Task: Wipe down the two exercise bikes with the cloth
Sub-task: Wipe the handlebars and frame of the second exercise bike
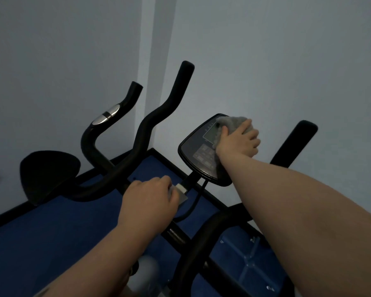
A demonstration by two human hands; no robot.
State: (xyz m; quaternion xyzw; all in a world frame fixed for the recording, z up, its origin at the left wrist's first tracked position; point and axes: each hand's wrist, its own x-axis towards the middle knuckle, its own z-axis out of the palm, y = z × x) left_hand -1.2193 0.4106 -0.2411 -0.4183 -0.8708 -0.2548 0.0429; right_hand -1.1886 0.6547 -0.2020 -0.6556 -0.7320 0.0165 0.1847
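The near exercise bike has a black oval console with a small screen and buttons. My right hand grips a grey cloth and presses it on the console's right side, fingers curled over the edge. My left hand is curled round the black handlebar near its grey centre clamp. A second black handlebar with a silver sensor rises to the left, beside a black saddle. I cannot tell which bike these two belong to.
Another black handlebar end sticks up right of the console. A cable hangs under the console. Below lie a blue floor mat and the black frame tube. Pale walls meet in a corner close behind.
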